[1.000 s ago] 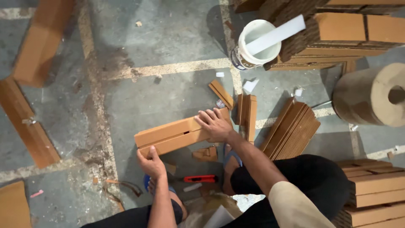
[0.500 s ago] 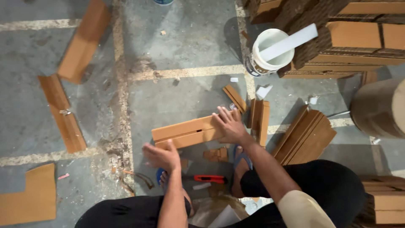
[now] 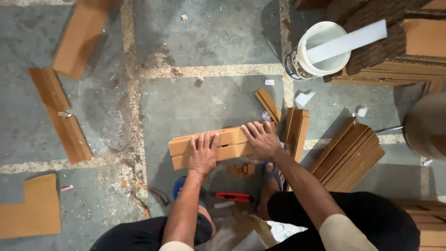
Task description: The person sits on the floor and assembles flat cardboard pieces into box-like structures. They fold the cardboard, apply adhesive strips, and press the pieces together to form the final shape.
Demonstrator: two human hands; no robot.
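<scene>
Since half a second ago the left hand [image 3: 202,155] has come forward off the person's knee side and landed flat on the folded cardboard piece [image 3: 223,145]; the right hand [image 3: 261,139] has stayed on its right end.

Left to right across the concrete floor [image 3: 209,42]:
- flat cardboard offcut [image 3: 30,207] at lower left; long cardboard strip [image 3: 60,114] above it, with a folded cardboard length [image 3: 81,39] further up.
- folded cardboard piece at centre, lying on the floor just in front of the person's feet. Left hand palm down on its middle, fingers spread wide, gripping nothing. Right hand likewise, fingers splayed, pressing the right end.
- red utility knife [image 3: 234,197] just below, untouched.
- upright stack of cardboard strips [image 3: 296,130], then a leaning stack of cardboard sheets [image 3: 348,155].
- white bucket [image 3: 320,49] with a white stick laid across it, top right.

Orientation: the piece's long axis runs left–right, right end tilted slightly up the frame, toward the upright strips.

Judgement: pressing well here probably means keeping both palms flat, weight spread evenly along the length, edges kept aligned so the layers do not skew.
</scene>
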